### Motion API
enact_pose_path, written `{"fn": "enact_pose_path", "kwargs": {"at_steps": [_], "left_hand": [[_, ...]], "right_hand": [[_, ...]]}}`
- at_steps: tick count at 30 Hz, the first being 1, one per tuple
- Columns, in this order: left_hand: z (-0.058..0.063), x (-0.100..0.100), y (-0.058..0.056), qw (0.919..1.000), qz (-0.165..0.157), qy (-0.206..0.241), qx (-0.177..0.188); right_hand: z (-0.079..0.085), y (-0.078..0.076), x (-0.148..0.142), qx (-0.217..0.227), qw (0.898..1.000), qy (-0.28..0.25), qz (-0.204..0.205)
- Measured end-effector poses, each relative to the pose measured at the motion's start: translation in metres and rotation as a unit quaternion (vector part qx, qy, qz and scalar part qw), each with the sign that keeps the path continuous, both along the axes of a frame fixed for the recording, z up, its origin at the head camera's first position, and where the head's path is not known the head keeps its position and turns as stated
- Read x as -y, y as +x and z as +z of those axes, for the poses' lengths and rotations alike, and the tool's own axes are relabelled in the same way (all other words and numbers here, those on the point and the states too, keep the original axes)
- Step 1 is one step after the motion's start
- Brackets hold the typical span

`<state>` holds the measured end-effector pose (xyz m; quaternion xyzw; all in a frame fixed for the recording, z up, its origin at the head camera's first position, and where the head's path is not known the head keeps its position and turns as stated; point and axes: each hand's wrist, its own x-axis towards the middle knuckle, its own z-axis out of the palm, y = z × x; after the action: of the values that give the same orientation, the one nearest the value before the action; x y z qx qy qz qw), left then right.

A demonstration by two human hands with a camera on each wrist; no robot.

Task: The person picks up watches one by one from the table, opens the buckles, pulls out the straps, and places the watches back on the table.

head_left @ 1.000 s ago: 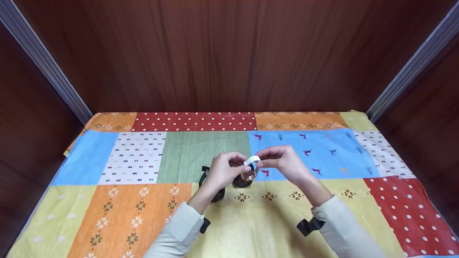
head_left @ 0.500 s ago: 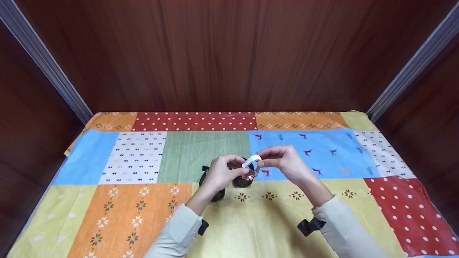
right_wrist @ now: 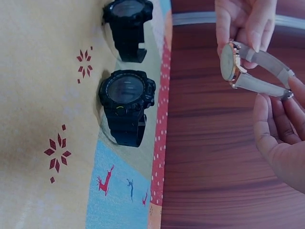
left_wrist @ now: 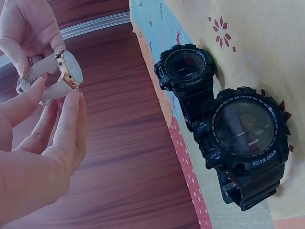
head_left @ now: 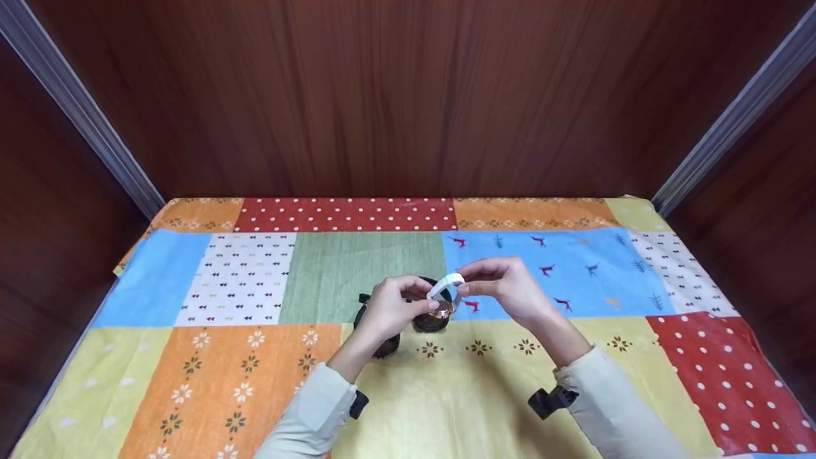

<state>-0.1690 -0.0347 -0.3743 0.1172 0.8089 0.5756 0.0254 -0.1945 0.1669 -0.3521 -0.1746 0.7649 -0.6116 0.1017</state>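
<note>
A wristwatch [head_left: 447, 284] with a pale strap and rose-gold case is held up between both hands, over the black watches in the head view. My left hand [head_left: 392, 307] pinches it at the case side; in the left wrist view its fingertips touch the rose-gold rim of the case [left_wrist: 72, 67]. My right hand [head_left: 503, 285] pinches the strap at the buckle end, and the strap [right_wrist: 261, 85] forms a loop in the right wrist view. Two black sport watches rest on the cloth beneath: one watch [left_wrist: 245, 128] on the left, the other [right_wrist: 126, 90] on the right.
A patchwork cloth [head_left: 248, 376] covers the table. Dark wood panels [head_left: 408, 102] rise behind it and at both sides, with metal strips [head_left: 733, 115] at the corners. The left forearm partly hides the left black watch [head_left: 387, 348] in the head view.
My left hand has shifted slightly left and down, so the gap between the hands has widened and more of the pale strap shows. My right hand has barely moved.
</note>
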Motion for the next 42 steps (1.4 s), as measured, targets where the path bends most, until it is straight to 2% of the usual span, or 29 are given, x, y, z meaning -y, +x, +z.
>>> {"fn": "enact_pose_path", "kwargs": {"at_steps": [10,15,22,31,36,42], "left_hand": [[0.000,0.000,0.001,1.0000,-0.003,0.003,0.003],[-0.001,0.000,0.000,0.9999,-0.011,0.007,-0.007],[-0.001,0.001,0.000,0.9999,-0.005,-0.009,-0.002],[0.011,0.001,0.000,0.9998,-0.004,-0.010,0.015],[0.017,-0.001,0.001,0.9999,-0.014,-0.008,0.001],[0.019,-0.005,0.000,0.9994,-0.019,-0.015,-0.024]], "right_hand": [[0.000,0.001,0.000,0.007,1.000,0.002,-0.006],[0.000,0.000,0.001,0.006,1.000,0.003,-0.008],[0.000,0.001,0.001,0.001,1.000,0.003,-0.007],[-0.003,0.001,0.003,-0.003,1.000,0.016,-0.001],[-0.005,0.002,0.006,-0.004,1.000,0.023,0.008],[-0.005,0.004,0.009,-0.004,0.999,0.031,0.012]]}}
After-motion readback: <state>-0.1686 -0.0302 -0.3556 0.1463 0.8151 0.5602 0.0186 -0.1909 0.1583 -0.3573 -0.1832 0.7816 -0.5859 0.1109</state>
